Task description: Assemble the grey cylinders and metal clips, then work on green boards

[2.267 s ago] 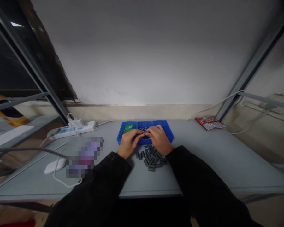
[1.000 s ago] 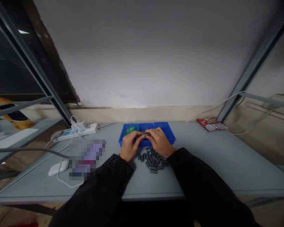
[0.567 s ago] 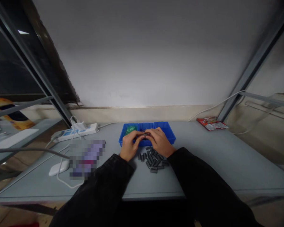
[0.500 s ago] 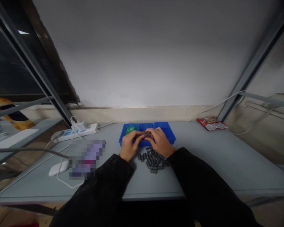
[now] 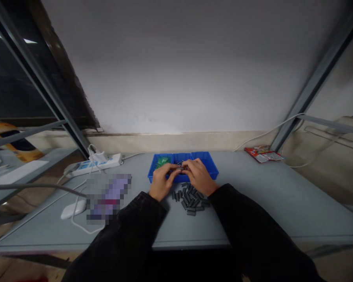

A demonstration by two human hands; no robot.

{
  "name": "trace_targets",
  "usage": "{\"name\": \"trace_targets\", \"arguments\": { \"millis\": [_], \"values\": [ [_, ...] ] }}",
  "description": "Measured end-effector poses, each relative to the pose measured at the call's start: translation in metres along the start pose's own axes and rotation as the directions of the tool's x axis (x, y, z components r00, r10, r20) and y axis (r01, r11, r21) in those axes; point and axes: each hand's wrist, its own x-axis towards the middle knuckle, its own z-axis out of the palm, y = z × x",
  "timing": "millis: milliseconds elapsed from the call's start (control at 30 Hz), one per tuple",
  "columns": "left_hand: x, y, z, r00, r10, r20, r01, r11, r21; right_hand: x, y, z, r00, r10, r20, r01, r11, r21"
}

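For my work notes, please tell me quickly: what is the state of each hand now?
Left hand: closed, pinching a small piece, too small to identify.
Right hand: closed, pinching the same small piece.

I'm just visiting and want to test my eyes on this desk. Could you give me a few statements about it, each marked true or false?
1. The left hand and right hand come together at the blue tray, a small piece between them. True.
2. Green bits lie in the tray's left compartment. True.
3. All the dark grey pieces are inside the tray. False: a pile of them lies on the desk, on the tray's near side.
4. The power strip is left of the tray. True.
5. The red packet is left of the tray. False: it is to the right.
6. The sleeves are white. False: they are black.
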Motion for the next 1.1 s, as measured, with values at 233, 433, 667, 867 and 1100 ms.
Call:
{"name": "trace_targets", "arguments": {
  "millis": [233, 433, 667, 867, 1100],
  "values": [
    [0.000, 0.000, 0.000, 1.000, -0.002, -0.019, 0.002, 1.000, -0.001, 0.000, -0.001, 0.000, 0.999, -0.012, 0.038, 0.012, 1.000, 0.005],
    [0.000, 0.002, 0.000, 1.000, 0.013, 0.005, -0.013, 1.000, -0.007, 0.001, 0.000, 0.000, 0.999, -0.021, 0.031, 0.021, 1.000, -0.014],
    [0.000, 0.000, 0.000, 1.000, -0.009, -0.015, 0.009, 1.000, 0.008, 0.000, -0.001, -0.002, 0.999, 0.012, 0.052, -0.012, 1.000, 0.011],
    [0.000, 0.002, 0.000, 1.000, -0.001, 0.016, 0.001, 1.000, -0.010, 0.002, 0.000, 0.000, 0.998, -0.022, 0.051, 0.022, 1.000, -0.001],
    [0.001, 0.007, -0.003, 1.000, -0.003, -0.002, 0.003, 1.000, 0.005, 0.008, 0.042, -0.034, 0.933, 0.271, -0.237, -0.292, 0.955, -0.059]
  ]
}}
